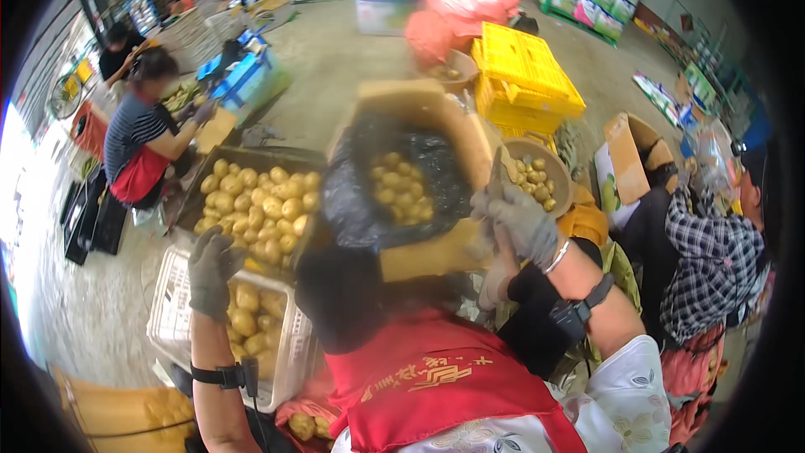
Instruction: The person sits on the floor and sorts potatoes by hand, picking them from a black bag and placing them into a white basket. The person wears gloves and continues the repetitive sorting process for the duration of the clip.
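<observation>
In front of me a cardboard box (421, 264) lined with a black plastic bag (352, 207) holds a heap of potatoes (402, 185). My right hand (522, 223), in a grey glove, is closed around an upright flap (499, 170) at the box's right side; blur softens the contact. My left hand (212, 274), also gloved, is raised with loosely bent fingers and no visible object in it. Below it a white plastic crate (170, 302) contains large potatoes (245, 314). Just beyond stands a dark crate (258, 154) full of potatoes (264, 201).
Right of the box is a round basin (563, 182) with small potatoes, before stacked yellow crates (528, 75). A person (144, 132) crouches at left; another, in a checked shirt (710, 264), sits close at right. A red sack (302, 406) lies near my body.
</observation>
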A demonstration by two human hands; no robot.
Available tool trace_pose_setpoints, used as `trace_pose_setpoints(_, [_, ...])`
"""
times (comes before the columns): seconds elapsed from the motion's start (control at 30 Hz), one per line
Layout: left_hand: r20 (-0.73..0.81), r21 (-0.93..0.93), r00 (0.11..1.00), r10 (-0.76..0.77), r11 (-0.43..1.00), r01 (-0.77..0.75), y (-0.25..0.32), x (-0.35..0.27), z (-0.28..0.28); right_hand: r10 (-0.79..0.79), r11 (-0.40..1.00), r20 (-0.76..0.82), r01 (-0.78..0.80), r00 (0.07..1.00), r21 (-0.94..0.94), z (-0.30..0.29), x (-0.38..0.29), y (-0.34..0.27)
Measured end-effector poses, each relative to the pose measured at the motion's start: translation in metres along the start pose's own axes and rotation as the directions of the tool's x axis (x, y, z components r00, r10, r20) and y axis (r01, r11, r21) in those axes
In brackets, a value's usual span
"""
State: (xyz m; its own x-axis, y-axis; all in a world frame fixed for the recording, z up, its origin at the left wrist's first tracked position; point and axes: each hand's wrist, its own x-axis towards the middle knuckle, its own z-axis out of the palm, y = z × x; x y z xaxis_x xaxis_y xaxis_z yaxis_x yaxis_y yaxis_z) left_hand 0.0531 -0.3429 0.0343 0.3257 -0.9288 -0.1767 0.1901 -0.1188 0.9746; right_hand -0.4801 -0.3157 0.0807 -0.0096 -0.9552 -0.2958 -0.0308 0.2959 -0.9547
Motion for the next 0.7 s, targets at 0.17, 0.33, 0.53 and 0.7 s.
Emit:
trace_pose_setpoints(0.17, [0.384, 0.351, 0.914, -0.131, 0.936, -0.014, 0.001, 0.048, 0.156, -0.138, 0.990, -0.221, 0.138, 0.966, -0.017, -0.108, 0.038, 0.004])
trace_pose_setpoints(0.33, [0.650, 0.566, 0.692, -0.315, 0.808, -0.164, -0.045, 0.106, 0.276, 0.091, 0.946, -0.224, -0.154, 0.970, -0.283, -0.232, 0.101, 0.085])
trace_pose_setpoints(0.53, [0.638, 0.764, 0.450, -0.625, 0.442, -0.470, -0.167, 0.172, 0.392, -0.045, 0.489, 0.161, 0.163, 0.986, -0.857, -0.303, 0.084, 0.303])
trace_pose_setpoints(0.7, [0.567, 0.820, 0.622, -0.540, 0.300, -0.487, -0.250, 0.214, 0.447, 0.498, 0.679, -0.157, -0.496, 0.853, -0.541, -0.261, 0.111, 0.332])
